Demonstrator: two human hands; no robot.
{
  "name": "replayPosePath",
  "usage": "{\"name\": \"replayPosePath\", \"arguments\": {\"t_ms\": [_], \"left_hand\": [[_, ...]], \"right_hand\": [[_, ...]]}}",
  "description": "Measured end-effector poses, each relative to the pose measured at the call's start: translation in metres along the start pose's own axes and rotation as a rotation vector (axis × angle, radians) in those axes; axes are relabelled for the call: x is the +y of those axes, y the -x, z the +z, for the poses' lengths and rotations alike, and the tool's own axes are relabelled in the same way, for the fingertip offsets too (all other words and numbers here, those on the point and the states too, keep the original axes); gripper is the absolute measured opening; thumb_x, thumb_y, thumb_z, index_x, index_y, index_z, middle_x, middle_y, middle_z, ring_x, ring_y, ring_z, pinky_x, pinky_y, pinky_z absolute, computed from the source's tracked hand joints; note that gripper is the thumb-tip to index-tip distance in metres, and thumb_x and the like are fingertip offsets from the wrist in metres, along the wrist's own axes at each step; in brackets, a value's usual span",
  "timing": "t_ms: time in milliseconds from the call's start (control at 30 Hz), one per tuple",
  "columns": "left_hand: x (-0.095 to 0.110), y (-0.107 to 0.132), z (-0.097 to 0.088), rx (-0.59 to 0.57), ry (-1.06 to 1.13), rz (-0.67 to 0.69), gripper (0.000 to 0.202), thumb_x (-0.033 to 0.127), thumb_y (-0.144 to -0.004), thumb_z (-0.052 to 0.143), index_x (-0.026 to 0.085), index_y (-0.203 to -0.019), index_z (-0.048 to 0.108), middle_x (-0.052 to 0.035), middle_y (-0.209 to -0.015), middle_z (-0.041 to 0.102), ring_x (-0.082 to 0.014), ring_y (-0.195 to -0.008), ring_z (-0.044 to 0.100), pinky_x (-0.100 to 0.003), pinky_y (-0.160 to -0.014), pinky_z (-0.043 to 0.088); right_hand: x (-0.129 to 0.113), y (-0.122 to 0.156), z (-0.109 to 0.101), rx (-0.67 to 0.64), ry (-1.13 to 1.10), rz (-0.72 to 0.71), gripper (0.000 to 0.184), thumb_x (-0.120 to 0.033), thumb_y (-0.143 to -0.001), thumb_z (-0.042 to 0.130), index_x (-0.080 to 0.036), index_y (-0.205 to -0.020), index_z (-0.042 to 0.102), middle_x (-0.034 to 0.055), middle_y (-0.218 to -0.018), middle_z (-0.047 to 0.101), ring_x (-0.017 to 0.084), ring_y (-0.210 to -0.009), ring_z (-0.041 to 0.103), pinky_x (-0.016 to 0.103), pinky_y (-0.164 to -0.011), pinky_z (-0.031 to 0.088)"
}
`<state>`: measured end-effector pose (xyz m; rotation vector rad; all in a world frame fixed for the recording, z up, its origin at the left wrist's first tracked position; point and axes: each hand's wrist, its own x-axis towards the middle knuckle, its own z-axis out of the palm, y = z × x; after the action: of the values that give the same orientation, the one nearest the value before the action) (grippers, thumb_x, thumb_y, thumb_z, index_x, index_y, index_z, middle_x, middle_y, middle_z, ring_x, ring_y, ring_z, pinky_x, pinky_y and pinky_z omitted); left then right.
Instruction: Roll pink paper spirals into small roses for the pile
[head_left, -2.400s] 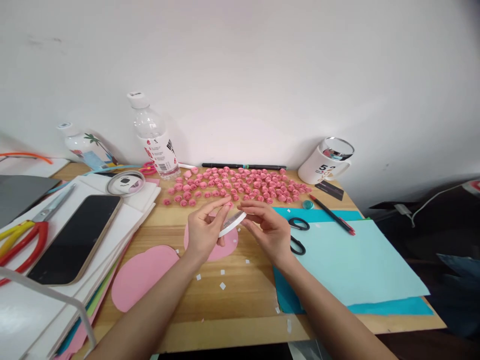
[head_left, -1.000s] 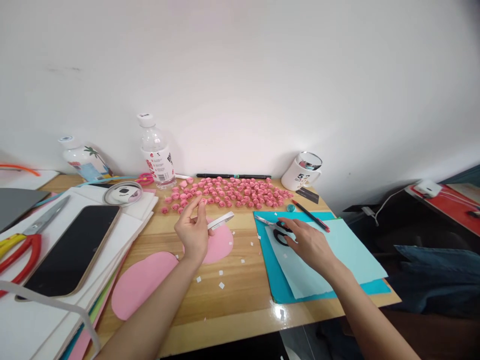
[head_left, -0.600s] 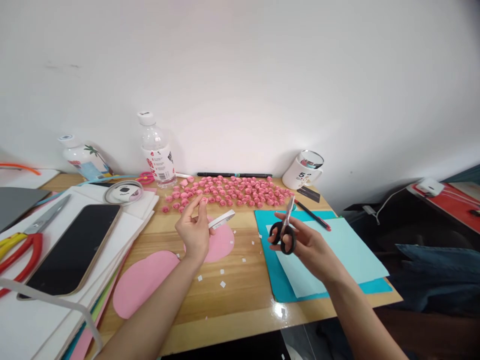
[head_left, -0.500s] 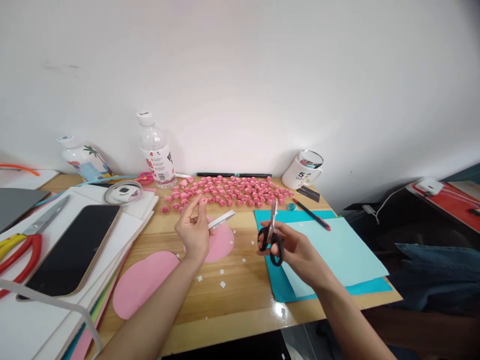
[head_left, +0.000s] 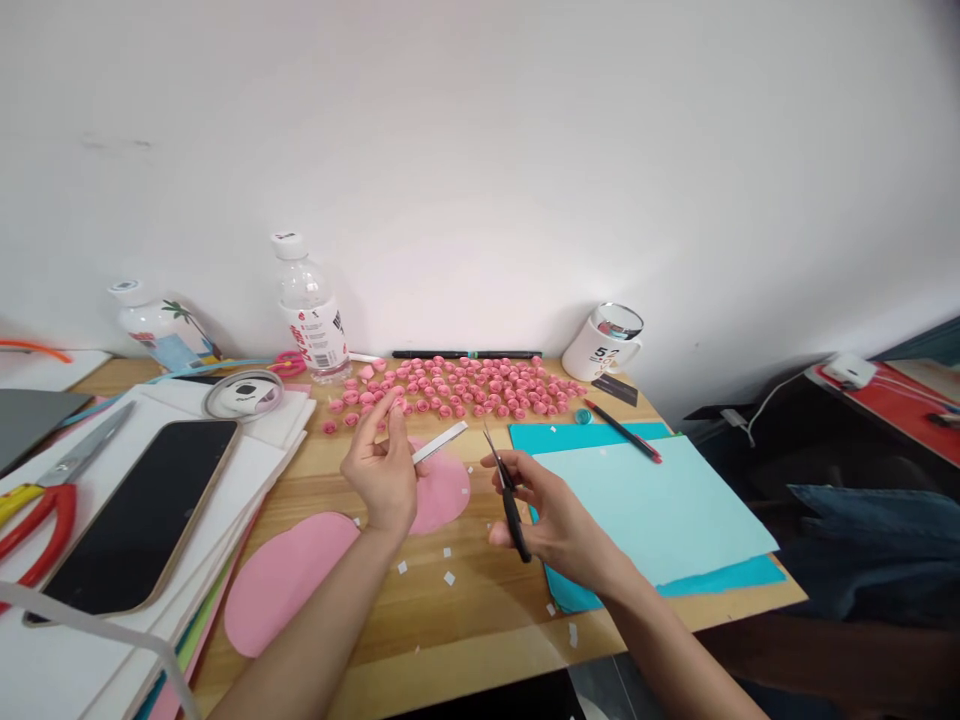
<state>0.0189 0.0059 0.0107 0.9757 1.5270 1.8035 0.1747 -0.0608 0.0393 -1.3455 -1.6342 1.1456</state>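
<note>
My left hand (head_left: pixel 379 470) is closed, with a narrow white strip (head_left: pixel 441 441) sticking out to the right from its lower fingers. Its thumb and forefinger are pinched in front of the pink paper roses, so I cannot tell whether one is held there. Small black-handled scissors (head_left: pixel 511 505) are in my right hand (head_left: pixel 555 515), blades pointing up and left, a short gap from the strip's end. Below the strip lies a pink paper circle (head_left: pixel 442 490). Rolled pink paper roses (head_left: pixel 465 385) crowd the table behind the hands.
Left are a phone (head_left: pixel 142 510) and red-yellow scissors (head_left: pixel 45 505) on stacked paper (head_left: pixel 277 450), with a water bottle (head_left: pixel 311 320) behind. Teal sheets (head_left: pixel 660 510), a pen (head_left: pixel 626 432) and a mug (head_left: pixel 600 345) are right. White bits (head_left: pixel 449 578) dot the wooden table (head_left: pixel 480 620).
My right hand has moved left toward the strip and turned the scissors, which now show edge-on. My left hand has shifted slightly left, still with the white strip.
</note>
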Motion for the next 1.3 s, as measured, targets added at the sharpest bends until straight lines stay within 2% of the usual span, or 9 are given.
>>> {"name": "replayPosePath", "arguments": {"t_ms": [167, 367, 567, 767, 933, 1067, 1200, 1233, 1300], "left_hand": [[-0.002, 0.001, 0.001, 0.005, 0.017, 0.005, 0.035, 0.036, -0.077, 0.060, 0.022, -0.109, 0.064, -0.0015, -0.073, 0.066, -0.0015, -0.031, 0.043, -0.014, -0.026, 0.034], [0.001, 0.004, 0.001, -0.021, 0.008, -0.013, 0.035, 0.036, -0.077, 0.061, 0.021, -0.108, 0.065, 0.0003, -0.065, 0.065, -0.0010, -0.028, 0.040, -0.013, -0.025, 0.034], [0.003, 0.005, 0.000, -0.026, 0.012, -0.013, 0.037, 0.038, -0.076, 0.061, 0.020, -0.108, 0.065, 0.0073, -0.042, 0.049, -0.0038, -0.027, 0.040, -0.014, -0.026, 0.034], [0.001, 0.004, 0.000, -0.043, 0.008, 0.009, 0.035, 0.037, -0.077, 0.060, 0.021, -0.109, 0.064, 0.0026, -0.057, 0.062, -0.0021, -0.027, 0.040, -0.014, -0.025, 0.031], [-0.004, 0.005, 0.000, -0.033, -0.036, 0.054, 0.034, 0.037, -0.079, 0.058, 0.022, -0.109, 0.064, 0.0013, -0.061, 0.064, -0.0024, -0.030, 0.043, -0.014, -0.027, 0.034], [-0.006, 0.005, 0.000, -0.049, -0.046, 0.072, 0.031, 0.036, -0.078, 0.060, 0.022, -0.104, 0.066, -0.0014, -0.071, 0.066, -0.0027, -0.033, 0.045, -0.015, -0.027, 0.034], [-0.010, 0.001, -0.001, -0.026, -0.074, 0.174, 0.027, 0.033, -0.080, 0.058, 0.021, -0.103, 0.067, -0.0043, -0.087, 0.067, -0.0023, -0.038, 0.048, -0.014, -0.028, 0.035], [-0.011, 0.001, -0.001, -0.036, -0.080, 0.227, 0.026, 0.032, -0.081, 0.057, 0.022, -0.102, 0.066, -0.0050, -0.095, 0.066, -0.0017, -0.040, 0.049, -0.014, -0.030, 0.037], [-0.014, 0.002, -0.002, -0.117, -0.112, 0.367, 0.023, 0.027, -0.083, 0.054, 0.022, -0.102, 0.065, -0.0060, -0.102, 0.064, -0.0041, -0.049, 0.055, -0.015, -0.035, 0.042]], "right_hand": [[-0.006, -0.006, 0.007, 0.079, 0.231, 0.043, 0.039, -0.031, -0.065, 0.067, -0.021, -0.101, 0.055, -0.0005, -0.080, 0.050, 0.016, -0.076, 0.048, 0.029, -0.071, 0.043], [-0.012, -0.010, 0.010, 0.077, 0.214, 0.043, 0.031, -0.034, -0.072, 0.063, -0.021, -0.099, 0.058, -0.0012, -0.073, 0.051, 0.014, -0.070, 0.046, 0.026, -0.066, 0.042], [-0.012, -0.012, 0.009, 0.074, 0.203, 0.062, 0.029, -0.037, -0.071, 0.064, -0.021, -0.096, 0.060, -0.0027, -0.068, 0.049, 0.012, -0.063, 0.045, 0.023, -0.061, 0.041], [-0.009, -0.011, 0.007, 0.098, 0.215, 0.048, 0.020, -0.037, -0.072, 0.063, -0.020, -0.081, 0.064, -0.0027, -0.062, 0.049, 0.012, -0.059, 0.044, 0.022, -0.055, 0.039], [-0.003, -0.008, 0.005, 0.147, 0.344, -0.006, 0.022, -0.038, -0.072, 0.062, -0.021, -0.085, 0.067, -0.0020, -0.060, 0.050, 0.012, -0.057, 0.045, 0.022, -0.051, 0.036], [0.003, -0.007, -0.014, 0.250, 0.531, -0.042, 0.021, -0.035, -0.074, 0.062, -0.023, -0.090, 0.067, 0.0000, -0.064, 0.055, 0.015, -0.057, 0.050, 0.025, -0.054, 0.038], [0.014, -0.004, -0.053, 0.498, 0.669, -0.052, 0.029, -0.037, -0.075, 0.061, -0.023, -0.101, 0.063, 0.0035, -0.079, 0.061, 0.019, -0.067, 0.057, 0.028, -0.060, 0.043], [0.018, -0.002, -0.063, 0.469, 0.745, -0.040, 0.030, -0.035, -0.075, 0.061, -0.024, -0.103, 0.062, 0.0039, -0.081, 0.061, 0.020, -0.071, 0.058, 0.029, -0.062, 0.044], [0.026, 0.001, -0.075, 0.289, 0.840, -0.033, 0.031, -0.024, -0.072, 0.062, -0.025, -0.103, 0.061, 0.0049, -0.090, 0.061, 0.023, -0.083, 0.059, 0.031, -0.070, 0.046]]}}
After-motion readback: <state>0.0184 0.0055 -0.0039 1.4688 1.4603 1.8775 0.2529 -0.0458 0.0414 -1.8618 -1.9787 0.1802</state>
